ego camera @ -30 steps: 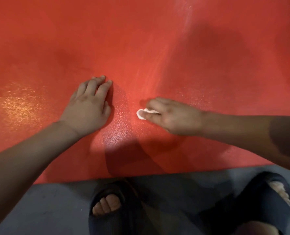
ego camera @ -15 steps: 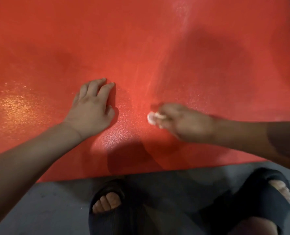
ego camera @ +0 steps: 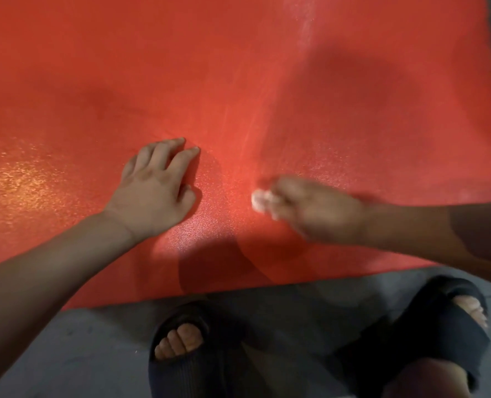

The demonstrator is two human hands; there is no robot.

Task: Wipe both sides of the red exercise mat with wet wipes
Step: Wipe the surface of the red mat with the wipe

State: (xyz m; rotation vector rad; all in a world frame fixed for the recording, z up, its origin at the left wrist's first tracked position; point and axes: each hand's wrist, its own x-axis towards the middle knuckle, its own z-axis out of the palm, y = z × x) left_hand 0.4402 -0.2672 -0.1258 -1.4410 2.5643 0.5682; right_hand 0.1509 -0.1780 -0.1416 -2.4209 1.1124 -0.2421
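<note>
I can read no text, label, brand, number or sign anywhere in my head view. The red exercise mat (ego camera: 181, 81) shows me plain surface only, the wet wipe (ego camera: 259, 200) is too blurred to tell, and the black slippers (ego camera: 439, 320) show no marking I can make out.
</note>
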